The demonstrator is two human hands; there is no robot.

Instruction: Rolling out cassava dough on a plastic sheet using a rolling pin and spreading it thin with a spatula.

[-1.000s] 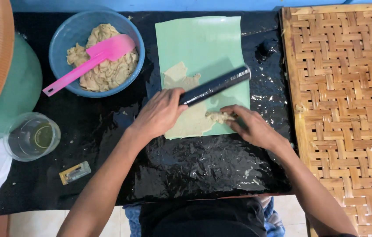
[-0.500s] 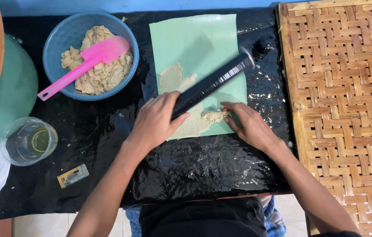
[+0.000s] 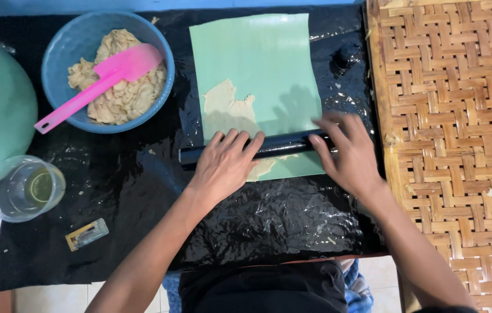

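Black glossy plastic sheet (image 3: pixel 141 191) covers the table; woven bamboo mat (image 3: pixel 454 116) lies to your right. On the sheet, a green sheet (image 3: pixel 263 64) carries flattened dough (image 3: pixel 228 110). Your left hand (image 3: pixel 225 165) and right hand (image 3: pixel 347 153) both rest flat, fingers spread, on a black roller (image 3: pixel 283 145) lying across the green sheet's near edge. Upper left: blue bowl (image 3: pixel 69 40) of dough with pink spatula (image 3: pixel 98 81); glass cup (image 3: pixel 25 188) nearby.

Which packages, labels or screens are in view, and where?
Small packet: flat rectangle, yellow with a grey middle, lying on the black sheet near the front left, below the glass.
No screens or signs in view.
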